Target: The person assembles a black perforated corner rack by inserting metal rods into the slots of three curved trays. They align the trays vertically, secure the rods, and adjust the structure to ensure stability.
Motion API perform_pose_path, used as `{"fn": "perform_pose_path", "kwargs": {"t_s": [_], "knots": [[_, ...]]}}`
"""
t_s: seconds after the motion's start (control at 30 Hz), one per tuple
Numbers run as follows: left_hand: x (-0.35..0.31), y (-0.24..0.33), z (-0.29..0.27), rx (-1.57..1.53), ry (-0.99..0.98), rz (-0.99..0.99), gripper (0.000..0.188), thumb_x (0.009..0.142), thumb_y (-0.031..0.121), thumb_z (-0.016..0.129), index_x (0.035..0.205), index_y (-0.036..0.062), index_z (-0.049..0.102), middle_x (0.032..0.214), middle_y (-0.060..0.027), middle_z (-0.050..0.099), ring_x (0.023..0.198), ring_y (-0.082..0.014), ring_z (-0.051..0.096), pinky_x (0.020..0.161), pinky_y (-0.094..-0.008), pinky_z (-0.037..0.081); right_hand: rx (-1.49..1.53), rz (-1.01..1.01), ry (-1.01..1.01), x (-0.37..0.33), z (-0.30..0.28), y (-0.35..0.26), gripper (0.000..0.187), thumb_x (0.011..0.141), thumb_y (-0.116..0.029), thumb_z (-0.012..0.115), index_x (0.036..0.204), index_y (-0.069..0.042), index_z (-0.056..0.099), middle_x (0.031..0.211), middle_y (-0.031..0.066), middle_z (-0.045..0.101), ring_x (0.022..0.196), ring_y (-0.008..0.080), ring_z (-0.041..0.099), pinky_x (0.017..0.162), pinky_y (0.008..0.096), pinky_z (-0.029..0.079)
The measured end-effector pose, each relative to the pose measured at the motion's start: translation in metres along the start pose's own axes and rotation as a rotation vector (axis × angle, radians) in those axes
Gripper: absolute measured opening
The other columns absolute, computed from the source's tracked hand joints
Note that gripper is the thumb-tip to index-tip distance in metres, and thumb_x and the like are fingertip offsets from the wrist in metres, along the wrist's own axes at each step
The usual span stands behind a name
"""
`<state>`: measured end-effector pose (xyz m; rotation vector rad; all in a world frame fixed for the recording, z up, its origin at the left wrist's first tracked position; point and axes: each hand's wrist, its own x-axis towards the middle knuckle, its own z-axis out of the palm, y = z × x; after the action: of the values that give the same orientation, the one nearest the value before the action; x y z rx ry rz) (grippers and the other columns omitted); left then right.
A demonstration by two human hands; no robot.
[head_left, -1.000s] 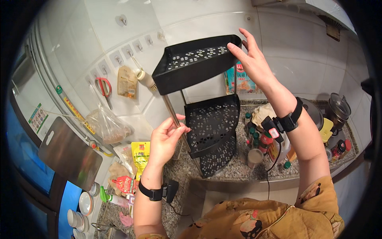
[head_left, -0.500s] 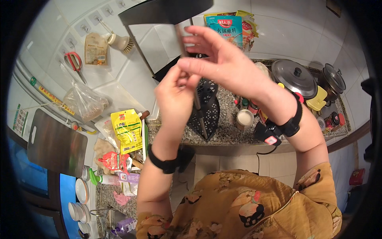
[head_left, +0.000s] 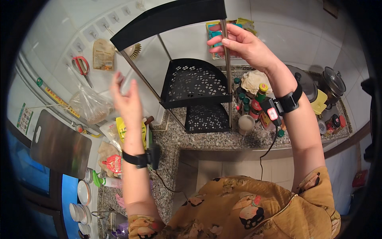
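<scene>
Steadying three-tier black corner rack (head_left: 195, 85): right hand (head_left: 242, 46) clamped round steel post (head_left: 226, 67); left hand (head_left: 126, 99) open, empty, blurred. Likely next: seat rack squarely on counter (head_left: 238, 139).

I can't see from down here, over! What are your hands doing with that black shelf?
Right hand gripping the shelf's metal pole. Left hand open, off the black corner shelf. Bottles crowd its right side.
</scene>
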<state>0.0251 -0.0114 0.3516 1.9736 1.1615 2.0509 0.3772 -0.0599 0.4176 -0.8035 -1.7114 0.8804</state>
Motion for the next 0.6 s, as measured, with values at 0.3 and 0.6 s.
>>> {"fn": "perform_pose_path", "kwargs": {"t_s": [0.3, 0.6], "knots": [[0.121, 0.061, -0.012, 0.118, -0.261, 0.306, 0.057, 0.101, 0.036, 0.058, 0.144, -0.0008, 0.049, 0.144, -0.0161, 0.053, 0.139, -0.0235, 0.043, 0.113, -0.0333, 0.035, -0.121, 0.134, 0.037, 0.031, -0.031, 0.018, 0.043, 0.106, -0.019, 0.049, 0.149, -0.016, 0.042, 0.132, 0.0003, 0.064, 0.115, 0.0120, 0.059, 0.092, 0.0314, 0.050], [0.130, 0.073, 0.012, 0.089, -0.397, 0.395, 0.041, 0.108, 0.034, 0.039, 0.133, 0.0139, 0.064, 0.107, -0.0068, 0.072, 0.106, -0.0218, 0.064, 0.115, -0.0476, 0.028, -1.075, -0.643, 0.703, 0.048, 0.020, -0.046, 0.037, 0.095, -0.031, 0.059, 0.125, -0.010, 0.061, 0.129, 0.0118, 0.060, 0.123, 0.0286, 0.054, 0.105, 0.0479, 0.035]]}}
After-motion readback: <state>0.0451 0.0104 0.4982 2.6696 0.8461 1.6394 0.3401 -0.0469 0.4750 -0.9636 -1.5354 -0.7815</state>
